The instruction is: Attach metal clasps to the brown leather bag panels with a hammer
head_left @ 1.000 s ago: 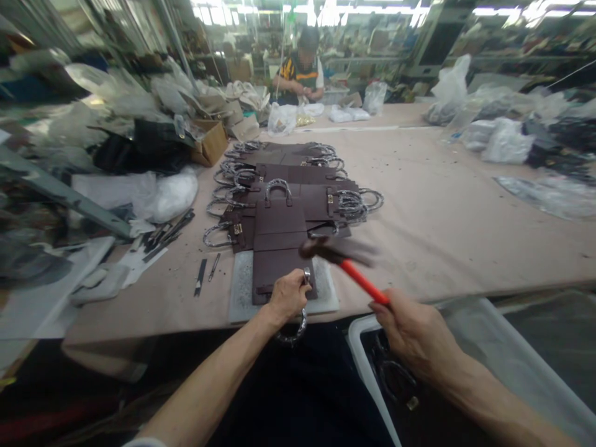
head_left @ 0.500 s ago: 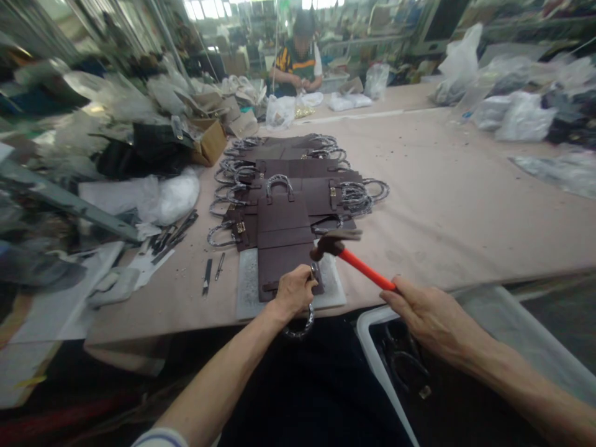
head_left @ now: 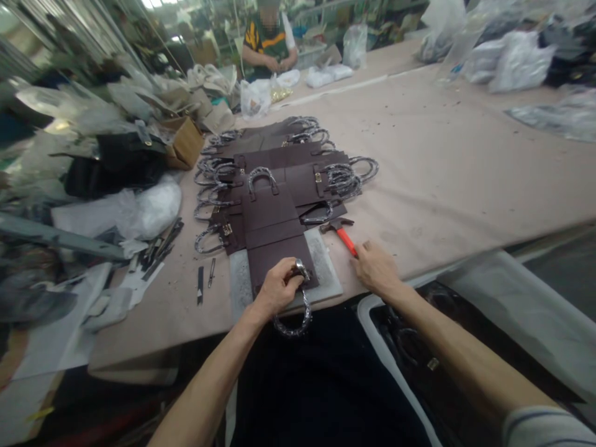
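A dark brown leather bag panel (head_left: 274, 214) lies lengthwise toward me, its near part on a pale stone slab (head_left: 329, 267). Over the panel's near edge, my left hand (head_left: 277, 288) is closed, pinching a small shiny silver metal piece (head_left: 302, 268). A plastic-wrapped bag handle (head_left: 305, 316) hangs below that hand, past the table edge. To the right, my right hand (head_left: 376, 268) is closed around the end of the red grip of a claw hammer (head_left: 345, 238). The hammer's head is low, beside the slab's far right corner.
More brown panels with wrapped handles (head_left: 344, 177) are stacked beyond. Left of the slab lie a dark flat strip (head_left: 200, 285) and a thin pen-like tool (head_left: 212, 272). A white-rimmed bin (head_left: 372, 323) with bag pieces stands at lower right. Across the table sits a person (head_left: 270, 46).
My right hand has moved left and lowered the hammer from above the slab toward the tabletop. My left hand remains at the panel's near edge. The view has shifted.
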Tool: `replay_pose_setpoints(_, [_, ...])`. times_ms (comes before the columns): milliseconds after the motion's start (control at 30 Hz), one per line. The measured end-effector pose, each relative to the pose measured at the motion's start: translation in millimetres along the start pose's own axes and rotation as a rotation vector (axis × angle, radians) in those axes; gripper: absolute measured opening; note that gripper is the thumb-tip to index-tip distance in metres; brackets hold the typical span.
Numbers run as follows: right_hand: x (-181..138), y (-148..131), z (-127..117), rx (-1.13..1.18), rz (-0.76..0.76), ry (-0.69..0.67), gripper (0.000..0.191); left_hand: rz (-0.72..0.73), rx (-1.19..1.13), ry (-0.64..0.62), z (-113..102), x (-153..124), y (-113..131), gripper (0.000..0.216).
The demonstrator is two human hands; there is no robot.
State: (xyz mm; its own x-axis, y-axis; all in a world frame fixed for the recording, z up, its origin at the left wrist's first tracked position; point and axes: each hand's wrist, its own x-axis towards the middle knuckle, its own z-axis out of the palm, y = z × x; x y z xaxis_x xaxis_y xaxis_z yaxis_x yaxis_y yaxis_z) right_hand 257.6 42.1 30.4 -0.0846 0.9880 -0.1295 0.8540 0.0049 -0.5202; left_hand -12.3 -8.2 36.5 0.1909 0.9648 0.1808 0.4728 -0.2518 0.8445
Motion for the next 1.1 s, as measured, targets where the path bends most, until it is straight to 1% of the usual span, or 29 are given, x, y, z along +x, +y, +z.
replay_pose_setpoints(67, [-3, -14, 12, 0.006, -0.182, 0.008, 0.029, -0.017, 0.037, 0.008, 5, -2, 2, 0.013])
replay_pose_setpoints(133, [-8, -29, 27, 0.027, -0.405, -0.006, 0.035, -0.028, 0.107, 0.024, 11, -3, 3, 0.015])
replay_pose_setpoints(167, [-11, -35, 35, 0.037, -0.494, -0.011, 0.037, -0.028, 0.137, 0.038, 14, -3, 3, 0.015])
replay_pose_setpoints(200, [-13, -40, 42, 0.048, -0.546, -0.010, 0.039, -0.026, 0.154, 0.059, 17, -3, 3, 0.013])
replay_pose_setpoints(267, [-16, -46, 55, 0.068, -0.550, 0.005, 0.042, -0.038, 0.145, 0.124, 20, -2, 0, 0.010])
replay_pose_setpoints(300, [-18, -46, 59, 0.078, -0.534, 0.019, 0.044, -0.071, 0.117, 0.159, 20, -1, -3, 0.009])
replay_pose_setpoints(367, [-19, -45, 65, 0.097, -0.507, 0.035, 0.046, -0.216, 0.002, 0.211, 18, 3, -8, 0.011])
replay_pose_setpoints(433, [-19, -42, 68, 0.108, -0.500, 0.039, 0.048, -0.392, -0.171, 0.222, 12, 7, -12, 0.019])
replay_pose_setpoints(467, [-19, -41, 69, 0.114, -0.500, 0.044, 0.048, -0.446, -0.251, 0.219, 8, 8, -12, 0.023])
replay_pose_setpoints(500, [-18, -40, 70, 0.120, -0.501, 0.051, 0.047, -0.469, -0.315, 0.220, 4, 9, -11, 0.026])
replay_pose_setpoints(567, [-17, -39, 71, 0.129, -0.503, 0.065, 0.046, -0.446, -0.358, 0.242, -5, 9, -7, 0.031])
replay_pose_setpoints(667, [-16, -38, 73, 0.133, -0.512, 0.077, 0.045, -0.365, -0.226, 0.307, -23, 3, 0, 0.030])
replay_pose_setpoints(767, [-15, -38, 73, 0.126, -0.523, 0.082, 0.046, -0.349, -0.046, 0.384, -45, -12, -8, 0.028])
replay_pose_setpoints(833, [-15, -37, 73, 0.124, -0.532, 0.075, 0.047, -0.406, -0.019, 0.456, -62, -26, -23, 0.032])
replay_pose_setpoints(933, [-14, -36, 73, 0.125, -0.540, 0.063, 0.049, -0.522, -0.097, 0.595, -91, -52, -52, 0.041])
replay_pose_setpoints(1000, [-13, -36, 73, 0.121, -0.542, 0.063, 0.049, -0.617, -0.116, 0.644, -110, -66, -68, 0.044])
replay_pose_setpoints(1033, [-13, -36, 73, 0.115, -0.544, 0.063, 0.048, -0.670, -0.075, 0.633, -120, -72, -75, 0.042])
replay_pose_setpoints(1067, [-13, -36, 73, 0.107, -0.548, 0.064, 0.048, -0.724, 0.011, 0.593, -129, -77, -80, 0.040])
replay_pose_setpoints(1100, [-13, -36, 73, 0.099, -0.552, 0.066, 0.048, -0.772, 0.136, 0.523, -137, -80, -83, 0.037])
